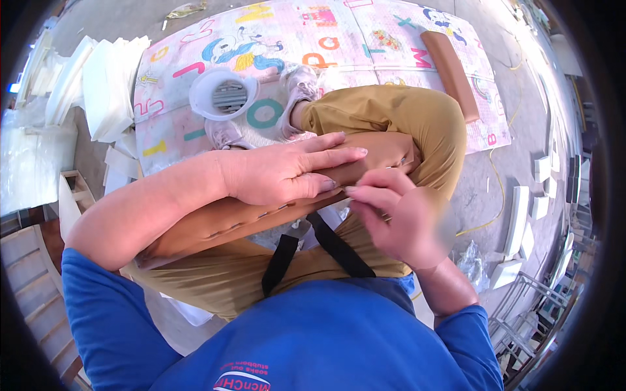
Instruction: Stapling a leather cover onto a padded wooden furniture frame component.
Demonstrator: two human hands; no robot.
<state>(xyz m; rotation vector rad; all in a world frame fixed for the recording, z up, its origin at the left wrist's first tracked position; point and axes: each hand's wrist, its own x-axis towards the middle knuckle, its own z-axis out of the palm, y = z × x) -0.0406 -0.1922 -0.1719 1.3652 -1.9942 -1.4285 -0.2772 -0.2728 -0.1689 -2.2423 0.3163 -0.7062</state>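
A long brown leather-like padded piece (218, 218) lies slantwise across my lap, with small metallic bits spaced along its near edge and at its right end. My left hand (287, 168) rests on top of it, fingers stretched out over the brown surface and thumb near the edge. Close beside that thumb, my right hand (394, 212) is closed in a pinch at the piece's near edge. What lies between the right fingertips is too small to make out. Two black straps (336, 247) hang below the piece, over my lap.
A white plastic tub (201, 98) holding grey metal strips (229, 96) stands by my feet on a colourful patterned mat (352, 58). Another brown padded piece (451, 75) lies on the mat's right. White stacked pieces (114, 88) are at left; a metal frame (528, 306) stands right.
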